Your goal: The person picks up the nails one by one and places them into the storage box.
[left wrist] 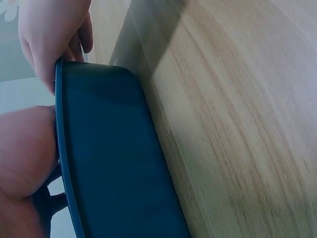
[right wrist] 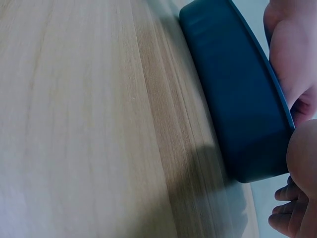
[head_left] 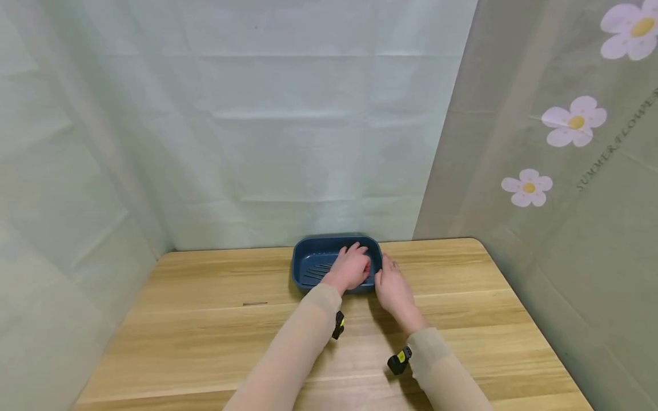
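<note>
Head view: hands (head_left: 371, 275) on blue tray (head_left: 308, 264).

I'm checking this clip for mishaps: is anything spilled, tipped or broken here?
Nothing stands out. The blue tray sits flat on the wooden table, left hand inside it, right hand at its rim.

You are looking down on a light wooden table (head_left: 205, 319) with a visible grain, its boards running left to right. A small dark mark (head_left: 255, 303) lies on the tabletop left of centre. Pale green cloth (head_left: 288, 125) hangs behind the table and on its left side, creased in a grid of fold lines. On your right hangs a greyer curtain (head_left: 545, 251) printed with white flowers (head_left: 574, 121) with yellow centres and a slanted line of lettering (head_left: 614, 149) beside them.
</note>
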The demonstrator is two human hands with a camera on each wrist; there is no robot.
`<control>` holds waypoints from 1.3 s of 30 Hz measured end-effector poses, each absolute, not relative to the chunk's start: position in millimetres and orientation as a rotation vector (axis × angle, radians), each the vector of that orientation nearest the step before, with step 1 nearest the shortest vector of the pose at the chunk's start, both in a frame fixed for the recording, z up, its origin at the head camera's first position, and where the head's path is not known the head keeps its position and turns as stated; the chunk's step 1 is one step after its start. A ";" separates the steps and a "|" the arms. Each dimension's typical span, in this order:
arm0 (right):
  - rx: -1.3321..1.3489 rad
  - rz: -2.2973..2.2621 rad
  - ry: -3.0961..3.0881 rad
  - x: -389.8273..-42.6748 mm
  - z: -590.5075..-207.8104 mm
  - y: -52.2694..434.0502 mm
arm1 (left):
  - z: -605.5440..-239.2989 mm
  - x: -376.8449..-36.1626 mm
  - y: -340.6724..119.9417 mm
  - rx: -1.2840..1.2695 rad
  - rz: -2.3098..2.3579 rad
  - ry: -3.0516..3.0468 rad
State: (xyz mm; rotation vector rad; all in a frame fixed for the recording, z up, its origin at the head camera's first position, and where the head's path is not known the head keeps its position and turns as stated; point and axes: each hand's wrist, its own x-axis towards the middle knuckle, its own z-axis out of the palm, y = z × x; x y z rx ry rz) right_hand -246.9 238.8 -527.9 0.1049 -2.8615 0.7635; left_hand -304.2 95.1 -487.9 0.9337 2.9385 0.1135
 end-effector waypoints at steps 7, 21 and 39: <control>0.110 0.751 -2.851 -246.5 -526.6 239.0 | -484.4 -303.8 91.6 0.937 0.153 2.935; 0.092 0.761 -2.877 -246.7 -526.6 237.2 | -484.5 -304.6 81.3 0.944 0.215 2.954; 0.043 0.763 -2.889 -259.9 -528.8 232.2 | -474.9 -307.0 39.7 1.122 0.377 2.984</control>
